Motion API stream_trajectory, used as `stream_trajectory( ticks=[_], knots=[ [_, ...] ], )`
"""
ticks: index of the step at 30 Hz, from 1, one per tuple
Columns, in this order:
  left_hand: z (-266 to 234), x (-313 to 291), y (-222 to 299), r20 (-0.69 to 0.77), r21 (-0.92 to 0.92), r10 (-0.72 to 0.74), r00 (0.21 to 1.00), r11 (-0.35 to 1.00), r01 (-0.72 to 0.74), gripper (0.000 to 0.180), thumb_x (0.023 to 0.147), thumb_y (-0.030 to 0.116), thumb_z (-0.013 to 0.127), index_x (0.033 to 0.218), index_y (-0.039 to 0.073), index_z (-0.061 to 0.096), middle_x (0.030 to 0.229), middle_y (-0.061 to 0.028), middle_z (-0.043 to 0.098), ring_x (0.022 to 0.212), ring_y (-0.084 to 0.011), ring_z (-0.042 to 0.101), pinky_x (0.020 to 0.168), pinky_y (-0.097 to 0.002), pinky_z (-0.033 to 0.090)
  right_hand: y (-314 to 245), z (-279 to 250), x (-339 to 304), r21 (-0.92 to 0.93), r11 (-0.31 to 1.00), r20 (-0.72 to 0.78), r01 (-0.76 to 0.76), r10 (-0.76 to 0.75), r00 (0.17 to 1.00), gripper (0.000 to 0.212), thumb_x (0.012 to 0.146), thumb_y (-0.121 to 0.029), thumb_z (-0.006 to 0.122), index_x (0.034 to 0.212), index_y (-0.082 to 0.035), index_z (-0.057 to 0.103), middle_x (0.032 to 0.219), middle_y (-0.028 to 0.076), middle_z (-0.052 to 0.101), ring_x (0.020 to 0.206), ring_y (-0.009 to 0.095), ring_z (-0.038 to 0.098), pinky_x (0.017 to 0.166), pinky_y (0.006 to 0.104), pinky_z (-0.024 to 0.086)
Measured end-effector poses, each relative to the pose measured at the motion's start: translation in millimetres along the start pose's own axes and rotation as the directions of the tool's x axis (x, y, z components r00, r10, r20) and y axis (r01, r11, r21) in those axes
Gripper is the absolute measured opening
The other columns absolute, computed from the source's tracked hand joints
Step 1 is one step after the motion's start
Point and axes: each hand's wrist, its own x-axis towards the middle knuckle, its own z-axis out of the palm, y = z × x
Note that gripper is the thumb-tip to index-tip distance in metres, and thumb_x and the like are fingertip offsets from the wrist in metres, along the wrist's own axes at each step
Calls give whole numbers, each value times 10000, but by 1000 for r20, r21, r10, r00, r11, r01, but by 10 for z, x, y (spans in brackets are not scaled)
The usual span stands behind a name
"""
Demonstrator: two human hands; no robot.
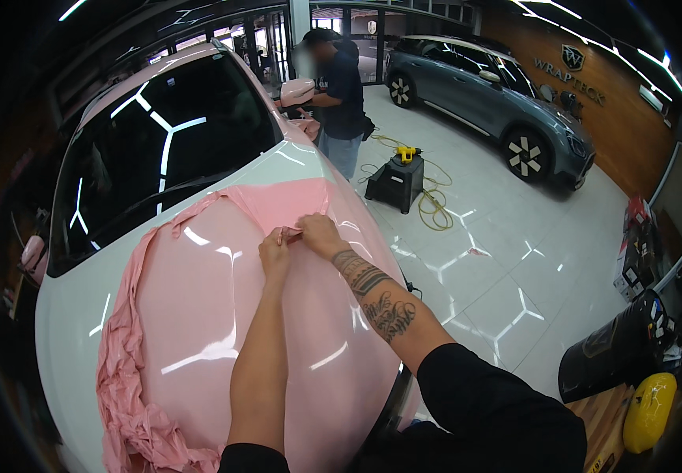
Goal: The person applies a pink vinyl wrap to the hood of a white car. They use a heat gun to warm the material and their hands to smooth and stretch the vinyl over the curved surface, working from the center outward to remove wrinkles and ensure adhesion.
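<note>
Between the fingertips of my left hand point(274, 251) and right hand point(321, 235) I pinch a small gathered edge of pink film point(287, 199). Just beyond my fingers it spreads as a fairly flat flap, a stronger pink than the surface below them. To the left of my fingers its border runs off in a loose, crumpled rope, curving back toward me and thickening into a wrinkled heap at the near left. Below my fingers the bonnet point(199, 307) shows smooth, glossy pink with bright reflections; farther left, outside the rope, it is white.
</note>
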Motion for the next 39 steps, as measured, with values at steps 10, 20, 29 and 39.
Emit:
stream_trajectory(
  ticks=[10, 20, 29, 39],
  knots=[
    [-147, -249, -110, -76, 115, -16, 997, 993, 25, 191, 907, 140, 514, 928, 50, 681, 818, -199, 664, 784, -378, 643, 697, -430, 473, -326, -157, -239, -5, 999, 28, 38, -38, 999, 228, 835, -178, 525, 762, -36, 688, 814, 168, 667, 822, 327, 644, 749, 438, 516],
    [-185, -588, -31, -96, 145, 4, 995, 989, 10, 246, 935, 219, 489, 939, 59, 675, 805, -228, 642, 757, -407, 620, 670, -458, 459, -389, -207, -519, -58, 998, 67, 30, -26, 997, 209, 840, -186, 537, 807, -42, 685, 831, 165, 669, 824, 330, 640, 751, 442, 507],
    [-342, -811, -190, -136, 124, 38, 990, 992, -21, 266, 939, 248, 492, 935, 52, 671, 815, -230, 646, 769, -415, 627, 673, -474, 461, -712, -296, -723, -76, 994, 81, 80, -73, 994, 190, 827, -174, 544, 840, -53, 690, 836, 157, 672, 831, 339, 637, 751, 450, 502],
    [-435, -1217, 250, -145, 147, -6, 989, 989, 27, 209, 893, 135, 478, 919, 52, 668, 791, -197, 667, 750, -374, 652, 676, -446, 484, -807, -399, -1065, -66, 987, -14, 145, -147, 989, 211, 830, -198, 544, 759, -56, 683, 770, 184, 657, 780, 339, 651, 698, 453, 517]
  ],
)
